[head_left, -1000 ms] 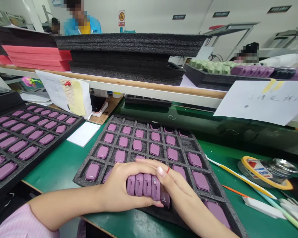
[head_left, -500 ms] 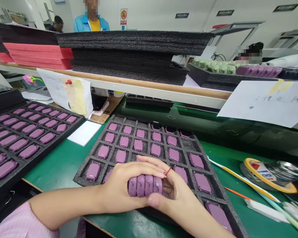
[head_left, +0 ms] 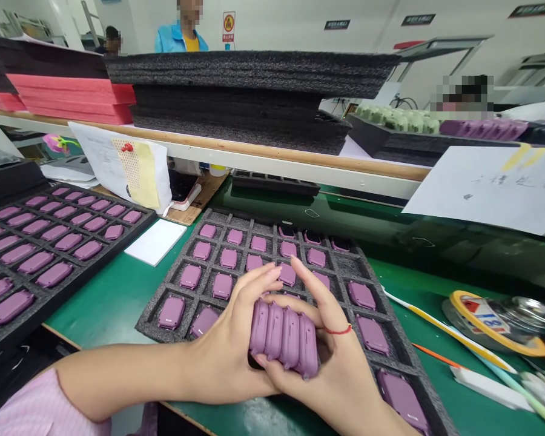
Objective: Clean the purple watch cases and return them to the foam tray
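A row of several purple smartwatch cases [head_left: 283, 339], pressed side by side, is held between my two hands above the black foam tray [head_left: 352, 264]. My left hand [head_left: 224, 348] is wrapped round the left end of the row. My right hand [head_left: 340, 366], with a red string at the base of a finger, grips the right end and the underside, its thumb below. One finger of the right hand points up and away from the cases. Beneath, more purple cases [head_left: 171, 311] lie in the tray's compartments; a few at the back show black faces. My hands hide the tray's near middle.
A second foam tray of purple cases [head_left: 54, 274] stands at left, beside a white paper pad [head_left: 155, 241]. To the right lie a yellow-rimmed bottle [head_left: 485, 321], a white-and-yellow brush [head_left: 449, 330] and a white tool [head_left: 490, 387]. A shelf [head_left: 263, 158] with foam stacks crosses ahead.
The row of cases has tilted and shifted slightly right, so more of their long sides show. My right hand's finger has lifted off and now points upward. The view has shifted slightly.
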Demonstrator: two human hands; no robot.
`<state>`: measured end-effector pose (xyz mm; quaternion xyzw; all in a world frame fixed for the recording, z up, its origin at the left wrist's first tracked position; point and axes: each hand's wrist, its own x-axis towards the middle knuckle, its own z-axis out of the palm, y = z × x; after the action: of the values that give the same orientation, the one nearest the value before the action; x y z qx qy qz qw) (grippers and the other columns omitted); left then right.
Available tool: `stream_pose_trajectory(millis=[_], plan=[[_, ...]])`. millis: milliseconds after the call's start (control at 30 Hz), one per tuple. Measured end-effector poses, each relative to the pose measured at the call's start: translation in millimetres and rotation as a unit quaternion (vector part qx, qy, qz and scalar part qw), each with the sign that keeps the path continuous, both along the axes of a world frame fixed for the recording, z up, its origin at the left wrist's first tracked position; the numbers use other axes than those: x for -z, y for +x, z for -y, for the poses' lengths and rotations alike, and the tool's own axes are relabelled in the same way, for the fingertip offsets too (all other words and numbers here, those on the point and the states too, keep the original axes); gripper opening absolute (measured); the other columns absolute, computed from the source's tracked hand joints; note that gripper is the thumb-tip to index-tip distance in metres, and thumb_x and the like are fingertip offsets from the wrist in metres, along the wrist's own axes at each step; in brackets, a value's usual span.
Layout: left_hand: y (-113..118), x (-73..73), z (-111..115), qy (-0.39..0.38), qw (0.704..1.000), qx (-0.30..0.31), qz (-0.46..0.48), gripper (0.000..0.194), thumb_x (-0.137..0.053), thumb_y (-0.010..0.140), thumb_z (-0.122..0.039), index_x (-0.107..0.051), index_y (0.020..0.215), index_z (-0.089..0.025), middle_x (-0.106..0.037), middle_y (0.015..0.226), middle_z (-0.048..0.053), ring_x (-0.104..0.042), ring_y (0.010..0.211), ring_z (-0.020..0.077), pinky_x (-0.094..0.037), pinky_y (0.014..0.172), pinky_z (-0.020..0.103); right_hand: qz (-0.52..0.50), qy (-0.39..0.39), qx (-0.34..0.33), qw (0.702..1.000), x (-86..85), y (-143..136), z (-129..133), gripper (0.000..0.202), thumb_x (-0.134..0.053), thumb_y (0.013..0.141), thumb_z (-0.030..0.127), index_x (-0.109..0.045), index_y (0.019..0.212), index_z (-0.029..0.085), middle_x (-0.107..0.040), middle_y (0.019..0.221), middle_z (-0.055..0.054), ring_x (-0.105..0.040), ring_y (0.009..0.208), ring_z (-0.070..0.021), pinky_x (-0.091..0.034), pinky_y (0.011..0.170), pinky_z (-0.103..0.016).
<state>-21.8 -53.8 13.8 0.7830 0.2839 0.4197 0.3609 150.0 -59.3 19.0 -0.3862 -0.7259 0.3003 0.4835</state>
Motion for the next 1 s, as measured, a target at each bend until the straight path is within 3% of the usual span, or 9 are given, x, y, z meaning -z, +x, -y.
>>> stream_pose_trajectory(millis=[100, 167, 233, 300, 367, 467, 633, 800, 1000], plan=[[-2.4, -8.9, 2.3, -0.152, 0.988, 0.021, 0.026, 0.136, -0.095, 0.058, -0.026, 0.0, 0.156, -0.037, -0.013, 0.165, 0.017, -0.025, 0.151, 0.0418, -0.027, 0.121, 0.06, 0.031, 0.052, 0.015, 0.998, -1.7, 3.2, -0.2, 0.1, -0.076, 0.074, 0.017, -0.024, 0.158, 0.032, -0.066, 0.135, -0.009, -0.074, 0.107, -0.0229, -0.063, 0.09, -0.032], [-3.3, -15.8, 1.7, -0.282, 0.956, 0.044, 0.068, 0.143, -0.097, 0.055, -0.029, 0.004, 0.157, -0.034, -0.019, 0.163, 0.018, -0.028, 0.15, 0.0394, -0.027, 0.121, 0.058, 0.045, 0.08, 0.009, 0.996, -2.7, 5.3, -0.7, 0.098, -0.075, 0.078, 0.019, -0.022, 0.159, 0.032, -0.065, 0.136, -0.009, -0.073, 0.11, -0.0234, -0.063, 0.092, -0.033], [-2.1, -20.4, -0.9, -0.409, 0.903, 0.062, 0.118, 0.131, -0.094, 0.061, -0.035, -0.005, 0.157, -0.031, -0.041, 0.152, 0.018, -0.047, 0.138, 0.0352, -0.038, 0.113, 0.054, 0.067, 0.103, -0.009, 0.992, -2.3, 6.7, -2.4, 0.098, -0.074, 0.082, 0.021, -0.018, 0.161, 0.028, -0.071, 0.126, -0.008, -0.072, 0.112, -0.024, -0.062, 0.096, -0.035], [1.4, -21.1, -4.4, -0.49, 0.853, 0.07, 0.167, 0.098, -0.092, 0.064, -0.039, -0.039, 0.145, -0.024, -0.062, 0.125, 0.012, -0.064, 0.114, 0.0276, -0.049, 0.101, 0.044, 0.094, 0.126, -0.019, 0.987, -0.1, 6.6, -5.1, 0.098, -0.072, 0.084, 0.02, -0.013, 0.162, 0.026, -0.074, 0.121, -0.008, -0.072, 0.113, -0.0241, -0.061, 0.098, -0.037], [6.0, -18.5, -7.5, -0.513, 0.827, 0.083, 0.214, 0.063, -0.092, 0.064, -0.038, -0.062, 0.115, -0.017, -0.068, 0.096, 0.004, -0.067, 0.092, 0.0193, -0.052, 0.089, 0.034, 0.129, 0.138, -0.023, 0.982, 2.6, 5.4, -7.9, 0.094, -0.067, 0.086, 0.016, -0.013, 0.162, 0.027, -0.072, 0.125, -0.007, -0.07, 0.116, -0.023, -0.06, 0.099, -0.038], [10.9, -12.9, -10.0, -0.525, 0.804, 0.105, 0.258, 0.043, -0.092, 0.065, -0.036, -0.068, 0.093, -0.014, -0.067, 0.073, -0.001, -0.066, 0.072, 0.0135, -0.052, 0.078, 0.027, 0.178, 0.143, -0.041, 0.973, 2.1, 5.3, -10.0, 0.082, -0.062, 0.087, 0.013, -0.026, 0.158, 0.03, -0.068, 0.133, -0.007, -0.066, 0.121, -0.0222, -0.056, 0.105, -0.041], [7.9, -7.4, -10.9, -0.571, 0.751, 0.134, 0.303, 0.048, -0.083, 0.075, -0.048, -0.072, 0.105, -0.012, -0.077, 0.091, 0.011, -0.075, 0.079, 0.0208, -0.053, 0.072, 0.028, 0.131, 0.041, -0.039, 0.99, -21.1, 18.0, -9.9, 0.073, -0.08, 0.076, 0.022, -0.046, 0.14, 0.033, -0.069, 0.127, -0.003, -0.069, 0.116, -0.0182, -0.06, 0.094, -0.027], [5.0, -5.7, -10.6, -0.576, 0.711, 0.188, 0.357, 0.044, -0.085, 0.076, -0.038, -0.074, 0.11, -0.013, -0.078, 0.099, 0.011, -0.074, 0.087, 0.0216, -0.055, 0.085, 0.034, 0.076, 0.055, -0.028, 0.995, -40.2, 28.0, -13.0, 0.01, -0.075, 0.084, 0.025, -0.066, 0.082, 0.028, -0.074, 0.103, 0.003, -0.072, 0.099, -0.0125, -0.058, 0.089, -0.02], [2.9, -2.1, -10.6, -0.58, 0.681, 0.265, 0.36, 0.05, -0.084, 0.076, -0.045, -0.076, 0.108, -0.007, -0.078, 0.097, 0.014, -0.074, 0.095, 0.0219, -0.055, 0.088, 0.029, -0.076, 0.113, 0.106, 0.985, -41.6, 27.2, -6.5, 0.011, -0.072, 0.086, 0.018, -0.069, 0.082, 0.028, -0.072, 0.078, 0.002, -0.072, 0.082, -0.0137, -0.062, 0.076, -0.022]])
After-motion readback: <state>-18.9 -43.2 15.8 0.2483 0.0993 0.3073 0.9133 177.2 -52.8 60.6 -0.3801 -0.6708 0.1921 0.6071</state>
